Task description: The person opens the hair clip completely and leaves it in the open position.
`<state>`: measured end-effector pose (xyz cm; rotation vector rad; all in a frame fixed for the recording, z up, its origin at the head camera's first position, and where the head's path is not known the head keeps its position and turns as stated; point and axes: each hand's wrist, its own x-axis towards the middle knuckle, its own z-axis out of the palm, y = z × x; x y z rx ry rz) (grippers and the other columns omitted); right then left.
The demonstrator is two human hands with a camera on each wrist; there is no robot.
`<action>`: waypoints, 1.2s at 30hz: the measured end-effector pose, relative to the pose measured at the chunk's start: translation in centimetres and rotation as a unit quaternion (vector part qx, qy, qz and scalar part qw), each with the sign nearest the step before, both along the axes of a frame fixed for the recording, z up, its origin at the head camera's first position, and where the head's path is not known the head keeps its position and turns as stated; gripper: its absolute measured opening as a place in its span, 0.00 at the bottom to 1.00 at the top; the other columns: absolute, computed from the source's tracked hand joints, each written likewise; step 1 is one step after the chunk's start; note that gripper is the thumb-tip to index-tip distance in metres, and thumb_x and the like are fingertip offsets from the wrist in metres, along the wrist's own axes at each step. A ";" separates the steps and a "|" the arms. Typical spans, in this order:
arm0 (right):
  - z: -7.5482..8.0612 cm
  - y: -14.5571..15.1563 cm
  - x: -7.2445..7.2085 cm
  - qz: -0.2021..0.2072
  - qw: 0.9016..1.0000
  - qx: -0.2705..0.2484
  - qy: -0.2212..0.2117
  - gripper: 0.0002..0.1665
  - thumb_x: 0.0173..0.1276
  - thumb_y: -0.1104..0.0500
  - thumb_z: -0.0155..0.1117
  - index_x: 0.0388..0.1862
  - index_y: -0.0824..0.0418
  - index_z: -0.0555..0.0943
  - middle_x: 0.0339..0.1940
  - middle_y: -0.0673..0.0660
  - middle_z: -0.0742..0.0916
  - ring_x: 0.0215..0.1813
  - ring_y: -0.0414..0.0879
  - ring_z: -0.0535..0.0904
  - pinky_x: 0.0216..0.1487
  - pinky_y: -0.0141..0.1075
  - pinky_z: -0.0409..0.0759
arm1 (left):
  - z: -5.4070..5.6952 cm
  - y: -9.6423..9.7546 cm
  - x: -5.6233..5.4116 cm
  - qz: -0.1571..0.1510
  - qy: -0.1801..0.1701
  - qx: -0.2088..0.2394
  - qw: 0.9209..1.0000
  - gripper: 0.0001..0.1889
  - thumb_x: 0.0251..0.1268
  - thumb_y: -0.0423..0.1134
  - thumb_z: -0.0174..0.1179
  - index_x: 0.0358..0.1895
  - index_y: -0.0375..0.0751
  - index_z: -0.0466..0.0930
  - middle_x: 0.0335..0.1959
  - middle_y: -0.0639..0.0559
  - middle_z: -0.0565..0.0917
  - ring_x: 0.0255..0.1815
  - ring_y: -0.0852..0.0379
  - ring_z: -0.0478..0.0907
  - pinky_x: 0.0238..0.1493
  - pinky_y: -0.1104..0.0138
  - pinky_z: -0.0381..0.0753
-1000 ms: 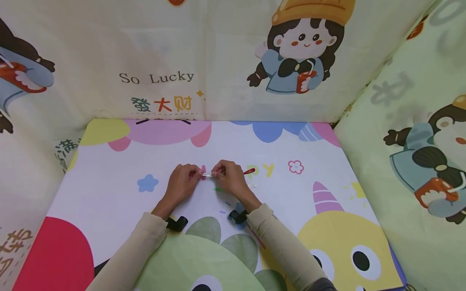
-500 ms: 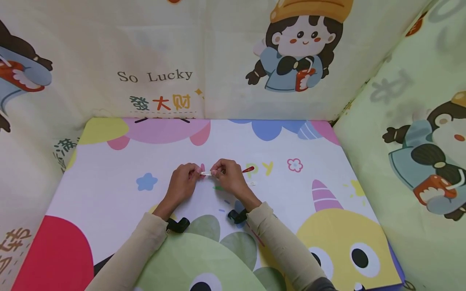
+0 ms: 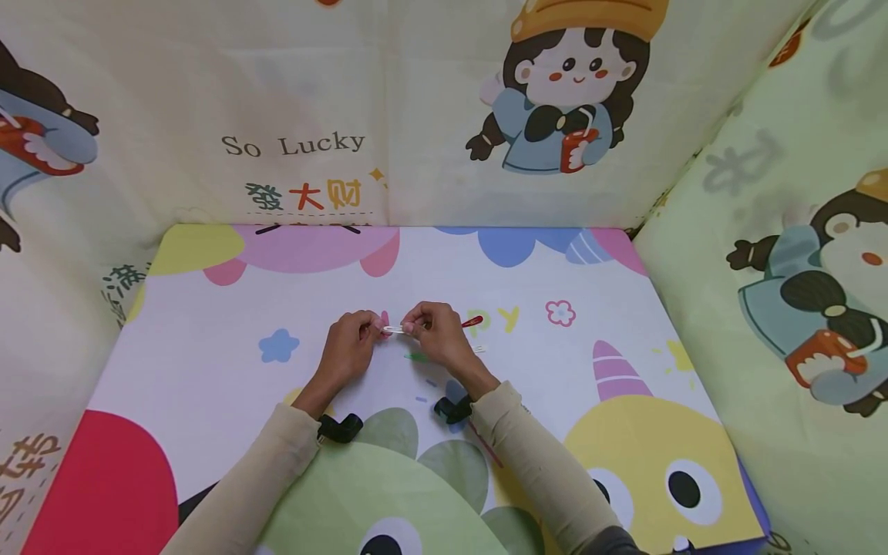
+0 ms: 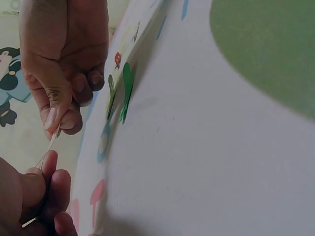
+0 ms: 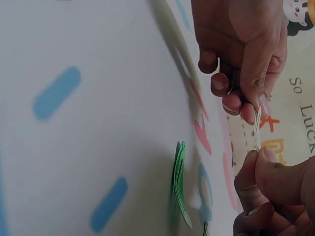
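Observation:
A slim white snap hair clip (image 3: 394, 330) is stretched between my two hands above the middle of the table. My left hand (image 3: 352, 343) pinches one end between thumb and forefinger. The other end is pinched by my right hand (image 3: 435, 335), thumb against forefinger. In the right wrist view the white hair clip (image 5: 257, 129) looks long and slightly bowed, its ends covered by fingertips. Below the hands lies a green snap hair clip (image 4: 127, 91), partly hidden by the right hand in the head view. A narrow yellow-green clip (image 4: 110, 96) shows beside it.
To the right of my right hand lie a red hair clip (image 3: 473, 321) and another white hair clip (image 3: 480, 350). Printed cloth covers the table (image 3: 208, 370). Fabric walls stand at the back (image 3: 430, 116), left and right. Black wrist cameras (image 3: 340, 428) sit near both sleeve cuffs.
Both hands keep nearly the same place and still pinch the white hair clip. The head view has shifted slightly.

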<state>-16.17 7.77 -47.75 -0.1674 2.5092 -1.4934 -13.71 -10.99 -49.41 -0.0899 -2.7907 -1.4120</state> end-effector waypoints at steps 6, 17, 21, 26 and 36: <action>0.0 0.1 0.0 0.001 1.000 -0.008 -0.007 0.05 0.75 0.63 0.69 0.37 0.59 0.88 0.34 0.58 0.92 0.35 0.44 0.75 0.41 0.35 0.72 | 0.1 0.1 0.0 0.001 -0.006 0.002 1.000 0.10 0.80 0.34 0.60 0.40 0.37 0.89 0.24 0.47 0.76 0.30 0.52 0.67 0.36 0.61 0.64; -0.3 0.1 -0.1 0.005 0.998 -0.047 -0.029 0.05 0.76 0.63 0.69 0.37 0.60 0.88 0.34 0.61 0.91 0.31 0.43 0.73 0.32 0.32 0.69 | -0.2 0.0 0.0 0.002 -0.009 0.004 1.000 0.11 0.80 0.35 0.59 0.39 0.37 0.90 0.24 0.45 0.78 0.30 0.52 0.67 0.37 0.61 0.63; -0.3 0.1 -0.2 0.004 0.999 -0.037 -0.021 0.05 0.76 0.63 0.69 0.37 0.59 0.88 0.35 0.60 0.92 0.32 0.44 0.73 0.32 0.33 0.68 | -0.2 -0.2 -0.1 0.003 0.009 -0.007 1.000 0.11 0.79 0.36 0.61 0.37 0.39 0.91 0.22 0.47 0.78 0.30 0.51 0.67 0.37 0.60 0.63; -0.3 -0.1 -0.4 0.009 1.000 -0.005 -0.011 0.04 0.75 0.62 0.70 0.37 0.58 0.88 0.32 0.59 0.91 0.33 0.45 0.73 0.36 0.35 0.69 | 0.0 -0.4 0.0 0.022 0.016 -0.030 0.999 0.10 0.78 0.38 0.63 0.42 0.40 0.93 0.27 0.46 0.82 0.36 0.48 0.71 0.40 0.59 0.65; -1.0 -0.3 -0.6 0.017 0.995 0.097 0.020 0.03 0.71 0.59 0.75 0.36 0.56 0.89 0.27 0.51 0.87 0.33 0.43 0.76 0.41 0.35 0.71 | -0.2 -1.0 0.3 0.028 0.011 -0.055 0.998 0.09 0.78 0.39 0.63 0.47 0.41 0.92 0.26 0.45 0.79 0.39 0.45 0.74 0.40 0.59 0.66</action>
